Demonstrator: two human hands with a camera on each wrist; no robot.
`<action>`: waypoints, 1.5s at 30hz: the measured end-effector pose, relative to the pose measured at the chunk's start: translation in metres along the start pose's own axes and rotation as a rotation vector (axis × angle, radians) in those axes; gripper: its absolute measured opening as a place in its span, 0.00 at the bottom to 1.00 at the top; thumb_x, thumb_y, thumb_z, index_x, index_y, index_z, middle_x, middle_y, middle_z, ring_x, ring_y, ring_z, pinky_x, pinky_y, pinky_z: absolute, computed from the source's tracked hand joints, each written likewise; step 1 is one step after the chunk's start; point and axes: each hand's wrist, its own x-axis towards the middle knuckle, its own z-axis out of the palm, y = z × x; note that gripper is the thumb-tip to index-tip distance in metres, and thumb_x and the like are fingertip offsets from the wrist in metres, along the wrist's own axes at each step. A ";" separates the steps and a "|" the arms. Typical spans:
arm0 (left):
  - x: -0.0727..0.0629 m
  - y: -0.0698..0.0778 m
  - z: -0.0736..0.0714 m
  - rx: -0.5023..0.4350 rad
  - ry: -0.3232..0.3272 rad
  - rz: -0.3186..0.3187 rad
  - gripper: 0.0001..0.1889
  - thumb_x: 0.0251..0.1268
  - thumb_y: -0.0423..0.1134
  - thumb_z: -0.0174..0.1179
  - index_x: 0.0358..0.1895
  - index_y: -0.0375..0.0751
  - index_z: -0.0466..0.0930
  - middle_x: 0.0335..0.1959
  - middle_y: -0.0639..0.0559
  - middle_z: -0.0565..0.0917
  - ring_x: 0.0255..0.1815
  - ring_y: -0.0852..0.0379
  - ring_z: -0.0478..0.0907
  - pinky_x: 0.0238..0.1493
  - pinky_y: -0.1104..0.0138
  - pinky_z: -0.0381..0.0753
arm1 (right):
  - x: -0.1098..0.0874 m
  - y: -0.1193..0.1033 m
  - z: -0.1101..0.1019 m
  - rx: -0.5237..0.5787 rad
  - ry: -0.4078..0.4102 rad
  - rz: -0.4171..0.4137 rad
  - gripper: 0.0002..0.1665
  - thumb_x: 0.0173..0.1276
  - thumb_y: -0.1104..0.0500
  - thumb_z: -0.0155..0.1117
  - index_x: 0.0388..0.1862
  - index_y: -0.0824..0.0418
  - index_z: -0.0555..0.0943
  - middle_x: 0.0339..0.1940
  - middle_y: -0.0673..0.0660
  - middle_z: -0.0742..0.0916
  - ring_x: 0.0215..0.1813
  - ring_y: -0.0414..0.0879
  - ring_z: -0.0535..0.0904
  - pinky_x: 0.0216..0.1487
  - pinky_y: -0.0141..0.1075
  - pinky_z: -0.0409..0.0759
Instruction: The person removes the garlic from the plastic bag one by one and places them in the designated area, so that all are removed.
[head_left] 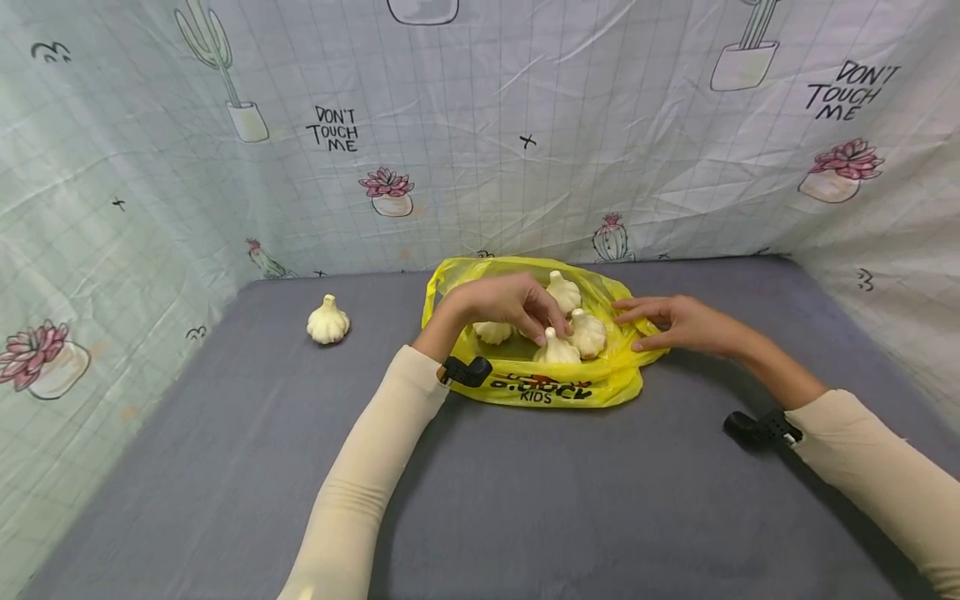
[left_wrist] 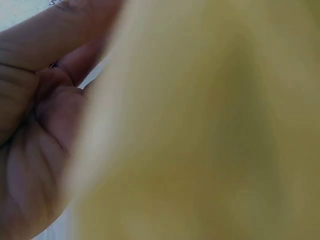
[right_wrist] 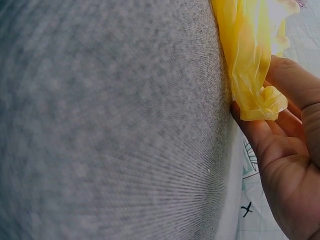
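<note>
A yellow plastic bag (head_left: pixel 555 392) lies on its side with its mouth open, holding several garlic bulbs. My left hand (head_left: pixel 513 302) reaches into it, thumb and fingertips bent at the neck of the front garlic bulb (head_left: pixel 557 348). Close by sit another bulb (head_left: pixel 588 335), one behind (head_left: pixel 564 292), and a partly hidden bulb (head_left: pixel 492 332) under the wrist. My right hand (head_left: pixel 686 323) holds the bag's right edge between thumb and fingers; the right wrist view shows the crumpled yellow plastic (right_wrist: pixel 250 75) there. Blurred yellow plastic (left_wrist: pixel 200 125) hides most of the left wrist view.
One garlic bulb (head_left: pixel 327 321) stands alone on the grey tabletop (head_left: pixel 247 467), left of the bag. A printed curtain (head_left: pixel 480 125) hangs behind the table and along both sides. A black wrist camera (head_left: pixel 467 372) overhangs the bag's front left edge.
</note>
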 end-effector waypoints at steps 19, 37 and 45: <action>0.005 -0.006 0.008 -0.084 -0.063 0.043 0.13 0.69 0.28 0.63 0.55 0.30 0.82 0.53 0.46 0.87 0.54 0.57 0.83 0.56 0.52 0.80 | 0.000 0.003 0.004 0.008 -0.008 -0.006 0.28 0.69 0.57 0.71 0.67 0.62 0.80 0.78 0.62 0.69 0.79 0.63 0.58 0.59 0.26 0.74; -0.009 -0.004 0.006 0.156 0.037 0.119 0.12 0.72 0.35 0.63 0.54 0.41 0.88 0.51 0.55 0.89 0.52 0.62 0.82 0.54 0.66 0.81 | 0.003 0.004 0.000 -0.008 -0.002 -0.003 0.29 0.69 0.56 0.72 0.67 0.61 0.80 0.78 0.61 0.70 0.79 0.63 0.60 0.57 0.19 0.71; -0.025 -0.005 0.008 0.176 0.136 0.143 0.11 0.74 0.36 0.61 0.54 0.40 0.88 0.53 0.53 0.88 0.53 0.62 0.83 0.56 0.65 0.80 | 0.003 0.005 0.002 0.017 -0.016 -0.013 0.28 0.69 0.57 0.71 0.67 0.62 0.79 0.78 0.62 0.70 0.80 0.62 0.58 0.72 0.51 0.65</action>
